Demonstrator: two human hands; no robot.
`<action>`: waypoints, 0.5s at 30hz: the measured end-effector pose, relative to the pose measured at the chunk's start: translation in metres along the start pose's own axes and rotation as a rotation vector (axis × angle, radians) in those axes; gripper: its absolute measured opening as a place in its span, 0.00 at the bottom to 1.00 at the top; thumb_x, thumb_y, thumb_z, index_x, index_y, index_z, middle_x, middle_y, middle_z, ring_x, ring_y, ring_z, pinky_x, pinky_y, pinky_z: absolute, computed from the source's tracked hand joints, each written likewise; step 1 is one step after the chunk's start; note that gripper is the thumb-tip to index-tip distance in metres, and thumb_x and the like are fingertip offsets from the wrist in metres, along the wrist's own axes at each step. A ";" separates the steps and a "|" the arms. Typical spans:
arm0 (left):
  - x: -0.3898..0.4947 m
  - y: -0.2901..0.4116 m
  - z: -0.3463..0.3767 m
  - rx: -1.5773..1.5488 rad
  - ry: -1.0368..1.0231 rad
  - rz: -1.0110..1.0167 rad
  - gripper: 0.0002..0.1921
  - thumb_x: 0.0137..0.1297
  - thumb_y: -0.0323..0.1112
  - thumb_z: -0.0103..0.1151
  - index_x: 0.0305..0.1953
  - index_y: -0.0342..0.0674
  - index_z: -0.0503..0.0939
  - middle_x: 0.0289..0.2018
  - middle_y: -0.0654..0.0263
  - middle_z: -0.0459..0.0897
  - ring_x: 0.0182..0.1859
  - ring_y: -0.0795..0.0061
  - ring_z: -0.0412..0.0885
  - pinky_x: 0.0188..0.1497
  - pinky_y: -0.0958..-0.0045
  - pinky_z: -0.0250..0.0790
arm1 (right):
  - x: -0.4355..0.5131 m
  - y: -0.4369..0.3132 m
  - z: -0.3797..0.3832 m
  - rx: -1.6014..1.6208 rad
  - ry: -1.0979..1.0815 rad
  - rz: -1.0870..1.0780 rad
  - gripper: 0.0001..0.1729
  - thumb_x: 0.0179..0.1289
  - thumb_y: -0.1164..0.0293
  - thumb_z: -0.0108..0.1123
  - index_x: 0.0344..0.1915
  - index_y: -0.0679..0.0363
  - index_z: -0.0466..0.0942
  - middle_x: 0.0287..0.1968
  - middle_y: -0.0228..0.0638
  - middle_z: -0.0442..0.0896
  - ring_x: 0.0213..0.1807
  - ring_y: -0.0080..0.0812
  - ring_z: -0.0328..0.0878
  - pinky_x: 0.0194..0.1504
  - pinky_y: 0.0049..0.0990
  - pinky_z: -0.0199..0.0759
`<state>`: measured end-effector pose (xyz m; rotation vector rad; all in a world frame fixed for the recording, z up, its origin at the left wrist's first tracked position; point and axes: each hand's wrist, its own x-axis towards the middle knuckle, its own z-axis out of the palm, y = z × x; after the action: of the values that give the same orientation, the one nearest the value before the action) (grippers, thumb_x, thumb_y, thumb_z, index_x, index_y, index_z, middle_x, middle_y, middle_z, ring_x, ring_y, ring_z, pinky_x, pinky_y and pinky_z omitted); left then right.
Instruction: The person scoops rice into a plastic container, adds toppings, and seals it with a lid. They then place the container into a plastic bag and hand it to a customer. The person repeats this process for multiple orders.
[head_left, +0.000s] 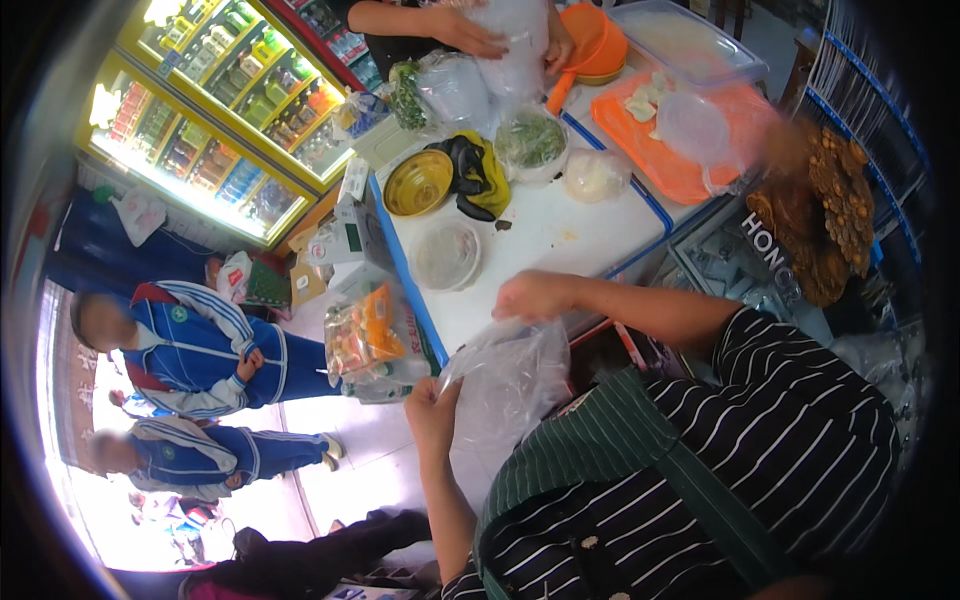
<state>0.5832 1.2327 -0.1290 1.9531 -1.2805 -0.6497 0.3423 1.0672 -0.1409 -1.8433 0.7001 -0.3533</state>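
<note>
A clear plastic bag (510, 382) hangs between my two hands in front of my striped shirt and green apron. My left hand (433, 416) pinches the bag's left edge between thumb and fingers. Over the near edge of the white tabletop (525, 247), my right hand (534, 296) is curled at the bag's upper edge; its fingertips are partly hidden. The bag looks thin, creased and without contents. Beyond my hands stands a round, clear-lidded plastic container (444, 255). Farther off are a yellow-brown bowl (418, 183), a black-and-yellow cloth-like item (480, 172) and a knotted bag with pale contents (596, 175).
Another person's hands (469, 30) handle plastic bags at the far side. An orange tray (637, 150) and orange ladle (592, 41) lie at upper right. A bowl of greens (530, 139) is wrapped in plastic. Two people (210, 345) stand left, near lit drink refrigerators (217, 112).
</note>
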 end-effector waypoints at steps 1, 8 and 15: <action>0.002 -0.005 -0.001 -0.125 -0.053 -0.160 0.15 0.55 0.30 0.66 0.22 0.39 0.67 0.22 0.65 0.76 0.21 0.75 0.74 0.25 0.70 0.66 | 0.009 0.011 -0.008 0.026 0.117 0.018 0.13 0.51 0.61 0.64 0.30 0.59 0.78 0.30 0.42 0.80 0.29 0.47 0.76 0.33 0.38 0.70; 0.040 -0.015 -0.011 -0.328 -0.010 -0.197 0.14 0.62 0.32 0.59 0.47 0.33 0.73 0.17 0.68 0.73 0.16 0.80 0.70 0.15 0.76 0.63 | 0.077 0.052 -0.009 0.539 0.382 0.155 0.25 0.56 0.64 0.64 0.48 0.68 0.71 0.41 0.43 0.80 0.34 0.42 0.83 0.34 0.37 0.78; 0.055 -0.036 -0.053 -0.306 -0.119 -0.227 0.19 0.63 0.31 0.59 0.54 0.31 0.71 0.18 0.67 0.75 0.16 0.81 0.71 0.15 0.77 0.64 | 0.097 0.057 -0.007 0.777 0.435 0.269 0.14 0.62 0.68 0.61 0.37 0.71 0.74 0.34 0.43 0.78 0.34 0.43 0.84 0.34 0.40 0.83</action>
<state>0.6636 1.2069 -0.1252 1.8386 -0.9663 -1.0245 0.3976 0.9883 -0.1994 -0.9284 0.9277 -0.7396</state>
